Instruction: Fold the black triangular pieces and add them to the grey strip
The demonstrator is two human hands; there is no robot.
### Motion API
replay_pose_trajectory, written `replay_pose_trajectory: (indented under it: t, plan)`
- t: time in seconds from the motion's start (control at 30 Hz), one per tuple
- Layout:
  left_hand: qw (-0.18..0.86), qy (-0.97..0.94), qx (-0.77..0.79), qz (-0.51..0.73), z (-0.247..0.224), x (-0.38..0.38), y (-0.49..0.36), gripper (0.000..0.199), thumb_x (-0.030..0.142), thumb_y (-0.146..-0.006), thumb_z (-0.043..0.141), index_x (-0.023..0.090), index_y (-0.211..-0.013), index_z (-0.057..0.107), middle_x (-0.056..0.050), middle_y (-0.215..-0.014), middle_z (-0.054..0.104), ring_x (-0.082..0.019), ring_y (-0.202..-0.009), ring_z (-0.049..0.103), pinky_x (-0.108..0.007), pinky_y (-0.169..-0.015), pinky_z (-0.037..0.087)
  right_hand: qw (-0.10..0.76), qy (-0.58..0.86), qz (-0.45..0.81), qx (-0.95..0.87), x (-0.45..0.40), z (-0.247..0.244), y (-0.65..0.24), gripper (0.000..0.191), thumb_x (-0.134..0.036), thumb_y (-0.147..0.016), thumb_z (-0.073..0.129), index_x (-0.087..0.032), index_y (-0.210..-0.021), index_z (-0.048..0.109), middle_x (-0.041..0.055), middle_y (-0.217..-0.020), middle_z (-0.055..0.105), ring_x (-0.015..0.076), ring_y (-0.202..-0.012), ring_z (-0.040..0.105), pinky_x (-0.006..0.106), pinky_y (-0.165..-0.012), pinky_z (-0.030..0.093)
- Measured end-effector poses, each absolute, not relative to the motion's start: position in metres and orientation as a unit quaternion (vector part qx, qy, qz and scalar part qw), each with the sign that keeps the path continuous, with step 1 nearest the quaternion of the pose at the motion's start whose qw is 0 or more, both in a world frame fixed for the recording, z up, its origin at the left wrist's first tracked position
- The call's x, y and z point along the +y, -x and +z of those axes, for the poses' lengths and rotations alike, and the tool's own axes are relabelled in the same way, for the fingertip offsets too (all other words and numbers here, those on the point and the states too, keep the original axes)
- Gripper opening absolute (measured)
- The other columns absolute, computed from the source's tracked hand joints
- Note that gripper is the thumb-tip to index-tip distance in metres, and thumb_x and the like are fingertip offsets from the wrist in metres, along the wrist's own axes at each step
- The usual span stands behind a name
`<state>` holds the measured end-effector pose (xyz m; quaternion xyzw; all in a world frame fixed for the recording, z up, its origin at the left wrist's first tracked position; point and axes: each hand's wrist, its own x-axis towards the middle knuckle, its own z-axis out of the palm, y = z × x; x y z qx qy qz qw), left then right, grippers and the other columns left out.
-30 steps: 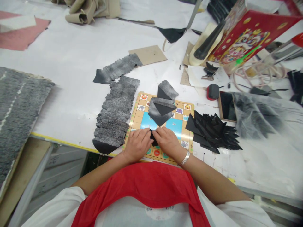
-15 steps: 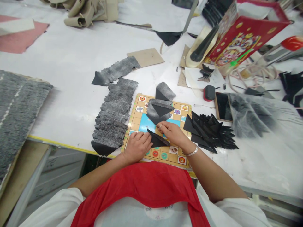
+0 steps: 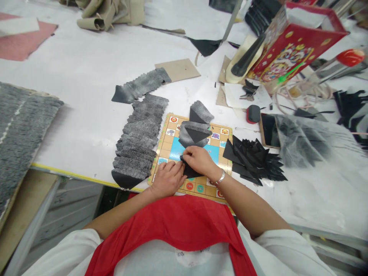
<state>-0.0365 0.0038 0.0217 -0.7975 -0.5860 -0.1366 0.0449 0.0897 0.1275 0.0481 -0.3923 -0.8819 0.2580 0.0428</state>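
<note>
Black piece [image 3: 191, 172] under right-hand fingers [image 3: 190, 151]

From my remote seat I take the game board [image 3: 165, 146] as my anchor. On its near half lies a loose piece [image 3: 191, 172], the left hand [image 3: 169, 178] at its left, the right hand [image 3: 200, 160] over its right part. More pieces [image 3: 194, 135] lie on the board's far half. I have a long row of overlapping pieces [image 3: 138, 142] just left of the board and a pile [image 3: 255, 159] at its right edge. Beyond that pile, farther right of the board, a plastic sheet [image 3: 304, 142] partly covers a phone [image 3: 268, 132]; well behind the board, rightward, stands a box [image 3: 293, 50].
</note>
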Motion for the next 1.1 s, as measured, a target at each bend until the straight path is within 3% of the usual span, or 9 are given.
replay_pose_trajectory:
  t: [0.13,0.23,0.37,0.6,0.83,1.0,1.1]
  plan:
    - [0.036,0.794,-0.592,-0.135,0.021,0.003,0.036,0.037,0.038,-0.091,0.043,0.015,-0.118,0.057,-0.008,-0.116,0.062,-0.023,-0.099,0.053,-0.039,-0.077,0.036,0.037,0.384,0.292,-0.875,0.123,0.058,-0.091,0.025,-0.035,-0.09,0.045,-0.017,-0.082,0.062,0.0021,-0.08,0.063,0.0124,-0.072,0.055,0.023,-0.064,0.034]
    - [0.032,0.79,-0.596,-0.14,0.02,0.003,0.035,0.033,0.037,-0.09,0.045,0.017,-0.11,0.061,-0.008,-0.11,0.064,-0.023,-0.099,0.053,-0.039,-0.078,0.036,0.028,0.392,0.223,-0.892,0.11,0.064,-0.097,0.024,-0.039,-0.087,0.052,-0.017,-0.091,0.062,0.0045,-0.086,0.061,0.0149,-0.077,0.055,0.024,-0.066,0.035]
    - [0.031,0.78,-0.605,-0.156,0.019,0.003,0.034,0.034,0.038,-0.09,0.046,0.016,-0.112,0.06,-0.009,-0.116,0.062,-0.023,-0.1,0.052,-0.039,-0.08,0.035,0.041,0.411,0.138,-0.9,0.092,0.059,-0.109,0.02,-0.033,-0.09,0.049,-0.017,-0.095,0.06,0.006,-0.087,0.06,0.0174,-0.081,0.054,0.026,-0.066,0.036]
    - [0.002,0.776,-0.613,-0.147,0.02,0.005,0.034,0.032,0.032,-0.091,0.044,0.017,-0.115,0.057,-0.007,-0.118,0.061,-0.022,-0.1,0.051,-0.039,-0.08,0.036,0.149,0.378,0.075,-0.911,0.077,0.024,-0.121,0.024,-0.022,-0.094,0.04,-0.016,-0.104,0.061,0.007,-0.087,0.061,0.0175,-0.082,0.051,0.027,-0.074,0.038]
    - [-0.017,0.769,-0.625,-0.134,0.026,0.008,0.036,0.037,0.033,-0.089,0.046,0.019,-0.122,0.053,-0.01,-0.118,0.055,-0.024,-0.097,0.049,-0.037,-0.078,0.038,0.137,0.328,0.042,-0.934,0.08,0.017,-0.125,0.029,-0.018,-0.093,0.04,-0.014,-0.115,0.058,0.009,-0.093,0.06,0.0192,-0.082,0.048,0.03,-0.071,0.039]
    - [-0.01,0.768,-0.63,-0.112,0.029,0.014,0.043,0.049,0.039,-0.091,0.042,0.017,-0.135,0.04,-0.01,-0.103,0.057,-0.024,-0.09,0.048,-0.037,-0.075,0.037,0.127,0.311,0.04,-0.941,0.081,0.02,-0.127,0.03,-0.017,-0.092,0.042,-0.012,-0.117,0.057,0.0094,-0.094,0.059,0.0194,-0.082,0.048,0.03,-0.072,0.039]
    - [-0.001,0.777,-0.624,-0.082,0.03,0.019,0.047,0.047,0.042,-0.091,0.041,0.022,-0.133,0.043,-0.008,-0.096,0.057,-0.024,-0.086,0.047,-0.037,-0.072,0.036,0.124,0.301,0.036,-0.945,0.081,0.022,-0.127,0.028,-0.018,-0.092,0.041,-0.013,-0.114,0.059,0.0096,-0.095,0.059,0.0194,-0.083,0.048,0.03,-0.072,0.038]
